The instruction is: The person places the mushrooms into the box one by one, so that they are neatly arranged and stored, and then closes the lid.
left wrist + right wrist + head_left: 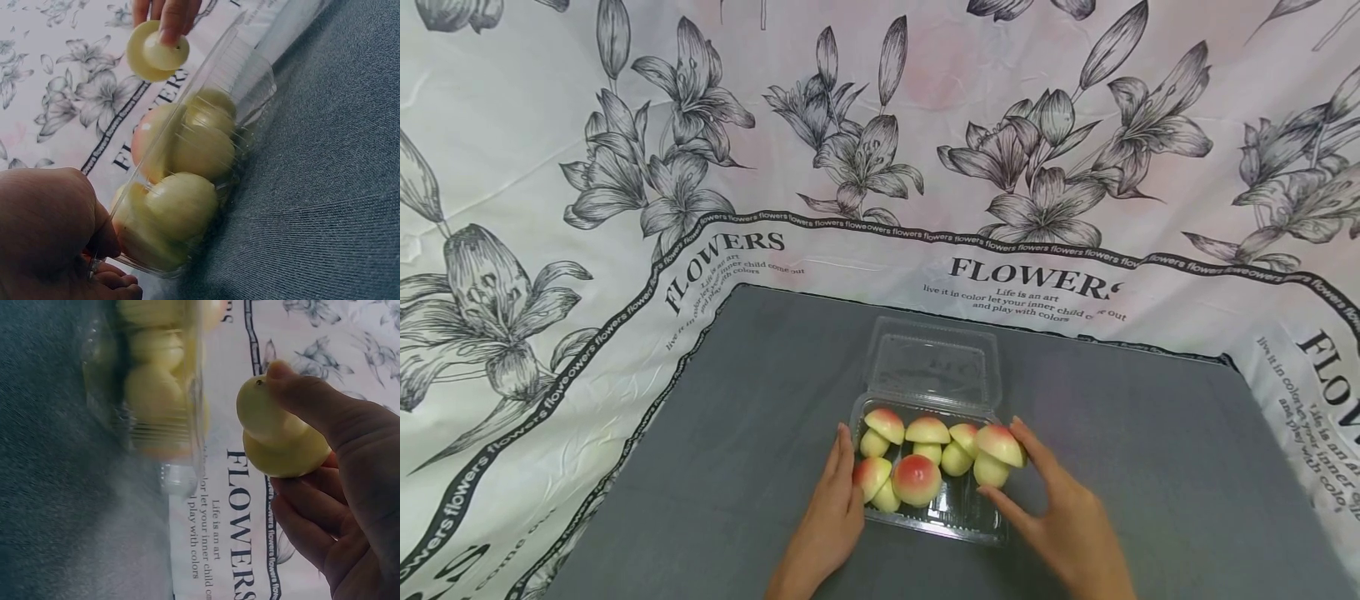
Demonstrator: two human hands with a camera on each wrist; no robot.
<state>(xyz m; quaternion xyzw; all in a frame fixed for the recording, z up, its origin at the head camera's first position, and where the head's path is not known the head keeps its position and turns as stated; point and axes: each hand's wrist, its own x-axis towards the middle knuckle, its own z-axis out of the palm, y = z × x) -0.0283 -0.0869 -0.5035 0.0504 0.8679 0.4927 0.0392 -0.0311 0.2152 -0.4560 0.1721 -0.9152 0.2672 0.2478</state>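
A clear plastic clamshell box stands on the grey table with several yellow toy mushrooms with red-tinged caps inside. My left hand grips the box's left edge, and in the left wrist view its thumb and fingers pinch the rim. Between thumb and fingers my right hand holds one toy mushroom above the right end of the box. The right wrist view shows this mushroom apart from the box, with the thumb on its stem and the fingers under its cap.
The box's lid lies folded back, away from me. A grey cloth covers the table. White flower-printed fabric rises behind it and along both sides.
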